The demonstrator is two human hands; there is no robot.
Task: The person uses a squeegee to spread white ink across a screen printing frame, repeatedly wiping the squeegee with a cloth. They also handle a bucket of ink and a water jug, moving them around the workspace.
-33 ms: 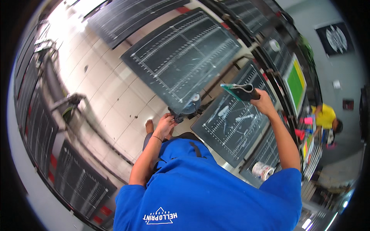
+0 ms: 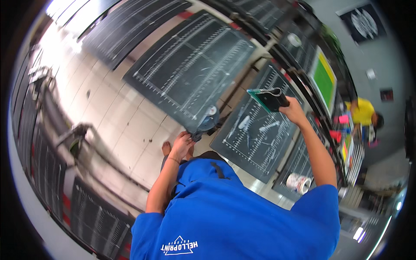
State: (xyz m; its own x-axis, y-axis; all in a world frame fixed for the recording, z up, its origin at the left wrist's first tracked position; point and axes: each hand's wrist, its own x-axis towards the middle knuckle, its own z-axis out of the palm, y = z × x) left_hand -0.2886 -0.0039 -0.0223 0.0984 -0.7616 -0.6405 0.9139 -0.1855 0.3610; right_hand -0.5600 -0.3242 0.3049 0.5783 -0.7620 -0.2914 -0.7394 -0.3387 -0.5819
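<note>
In my right hand (image 2: 294, 111) is a squeegee-like tool (image 2: 268, 100) with a dark body and a teal edge, raised above a dark printing board (image 2: 236, 149) smeared with white streaks. My fingers close around its dark end. Lower and to the left, my left hand (image 2: 182, 145) pinches a dark crumpled cloth (image 2: 197, 136). That cloth sits at the near corner of a large dark board (image 2: 186, 65) marked with white ruled lines. Beside it is a round bluish object (image 2: 211, 122) with a small white disc (image 2: 212, 111); its kind is unclear.
More ruled boards (image 2: 134, 26) line both sides on metal frames. A white tub (image 2: 298, 183) lies on a board near my right elbow. A green and yellow screen frame (image 2: 324, 82) stands right. Farther right, a person in yellow (image 2: 363, 112) is by colourful containers. A rail (image 2: 56, 112) runs left.
The whole view has shifted slightly, so the boards appear farther left. Both hands keep their holds, and the raised tool is tilted a little differently.
</note>
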